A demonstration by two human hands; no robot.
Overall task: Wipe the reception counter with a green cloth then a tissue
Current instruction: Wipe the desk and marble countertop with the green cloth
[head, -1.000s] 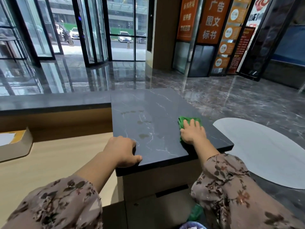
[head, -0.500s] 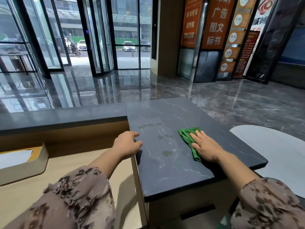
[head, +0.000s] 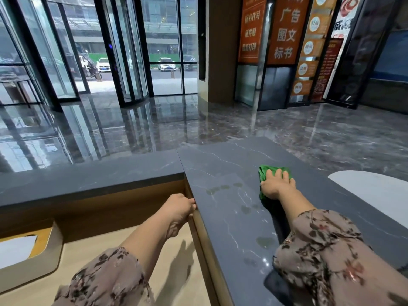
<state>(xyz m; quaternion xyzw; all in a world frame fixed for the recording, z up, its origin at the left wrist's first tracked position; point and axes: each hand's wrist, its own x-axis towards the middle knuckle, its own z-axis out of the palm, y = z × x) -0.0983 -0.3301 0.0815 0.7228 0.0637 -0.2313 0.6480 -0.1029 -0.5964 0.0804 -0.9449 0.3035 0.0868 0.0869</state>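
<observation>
The reception counter is a dark grey marble-look slab with faint wet marks near its left side. A green cloth lies on it toward the far right. My right hand presses flat on the cloth, fingers spread, covering most of it. My left hand curls over the counter's left edge, fingers gripping the rim. A tissue box with white tissue showing sits on the lower wooden desk at the far left.
A lower beige wooden desk lies left of the counter, bounded by a long dark ledge. Beyond are a glossy marble floor, glass doors and orange signboards. A white oval floor patch lies right of the counter.
My right hand has pushed the green cloth farther away across the counter. My left hand has slid from the near corner along the left edge. The view has moved forward over the counter.
</observation>
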